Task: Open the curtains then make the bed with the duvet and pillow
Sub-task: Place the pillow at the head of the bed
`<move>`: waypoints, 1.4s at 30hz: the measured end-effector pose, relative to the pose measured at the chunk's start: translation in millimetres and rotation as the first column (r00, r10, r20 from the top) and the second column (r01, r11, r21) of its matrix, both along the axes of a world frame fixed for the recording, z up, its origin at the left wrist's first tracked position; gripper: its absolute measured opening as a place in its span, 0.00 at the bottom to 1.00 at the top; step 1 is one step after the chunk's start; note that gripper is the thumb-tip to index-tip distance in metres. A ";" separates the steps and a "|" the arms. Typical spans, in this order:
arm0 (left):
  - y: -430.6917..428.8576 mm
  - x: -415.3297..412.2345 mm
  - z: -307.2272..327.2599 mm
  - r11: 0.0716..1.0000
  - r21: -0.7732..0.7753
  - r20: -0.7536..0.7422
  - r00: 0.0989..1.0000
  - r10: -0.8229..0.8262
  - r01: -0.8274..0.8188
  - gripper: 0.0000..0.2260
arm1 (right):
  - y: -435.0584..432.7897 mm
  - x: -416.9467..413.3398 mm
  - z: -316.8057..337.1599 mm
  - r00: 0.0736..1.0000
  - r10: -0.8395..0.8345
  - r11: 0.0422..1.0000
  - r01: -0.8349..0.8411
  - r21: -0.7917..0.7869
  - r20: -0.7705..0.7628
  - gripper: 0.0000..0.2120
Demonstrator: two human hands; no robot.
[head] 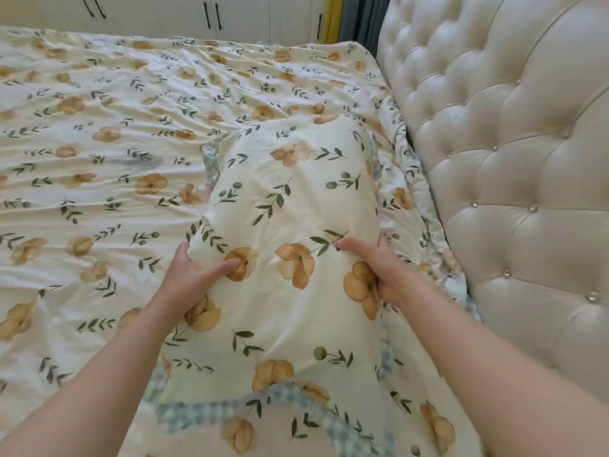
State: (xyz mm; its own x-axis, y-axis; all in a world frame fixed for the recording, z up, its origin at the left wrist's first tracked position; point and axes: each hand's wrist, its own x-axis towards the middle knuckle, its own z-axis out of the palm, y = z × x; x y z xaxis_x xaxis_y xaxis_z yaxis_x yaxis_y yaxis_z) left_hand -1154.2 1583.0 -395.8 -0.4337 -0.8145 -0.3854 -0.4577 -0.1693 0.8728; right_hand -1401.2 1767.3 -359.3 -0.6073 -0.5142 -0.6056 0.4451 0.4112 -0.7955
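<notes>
A cream pillow (290,199) with orange flowers, green sprigs and a blue checked frill lies lengthwise along the head of the bed, close to the headboard. My left hand (194,275) grips its left side, thumb pressed into the top. On the other side my right hand (375,268) grips the pillow, thumb on top and fingers tucked underneath. A duvet (108,153) in the same flower print is spread over the bed to the left and beyond, wrinkled but lying flat.
A cream tufted headboard (510,159) rises at the right. White wardrobe doors (158,11) with black handles line the far side of the bed. Yellow and grey curtain folds (349,14) hang bunched in the far corner.
</notes>
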 end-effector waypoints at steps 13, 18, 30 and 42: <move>93.4 -222.2 -64.5 0.933 0.136 0.160 0.922 -0.352 0.333 0.42 | 72.6 -203.1 -39.9 0.833 0.201 0.901 0.050 0.432 -0.516 0.32; 120.4 -216.1 -100.8 0.905 0.144 0.246 0.871 -0.425 0.401 0.43 | 91.3 -181.2 -93.0 0.724 0.470 0.788 -0.085 0.610 -0.505 0.34; 104.6 -150.1 -60.5 0.941 0.036 0.232 0.913 -0.335 0.336 0.16 | 97.4 -137.7 -53.2 0.670 0.419 0.834 -0.018 0.551 -0.613 0.23; 42.1 55.5 -32.0 0.947 -0.105 0.415 0.879 -0.236 0.304 0.12 | 13.3 15.9 -18.5 0.565 0.540 0.841 -0.345 0.416 -0.624 0.15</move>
State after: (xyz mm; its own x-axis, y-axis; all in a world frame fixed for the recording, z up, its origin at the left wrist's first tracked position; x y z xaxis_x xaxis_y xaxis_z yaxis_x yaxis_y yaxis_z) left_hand -1098.7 1625.0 -427.8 -0.4867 -0.7532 -0.4425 -0.7750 0.1385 0.6166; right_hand -1385.3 1780.6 -377.9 -0.6198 -0.7485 -0.2357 -0.4867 0.6023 -0.6328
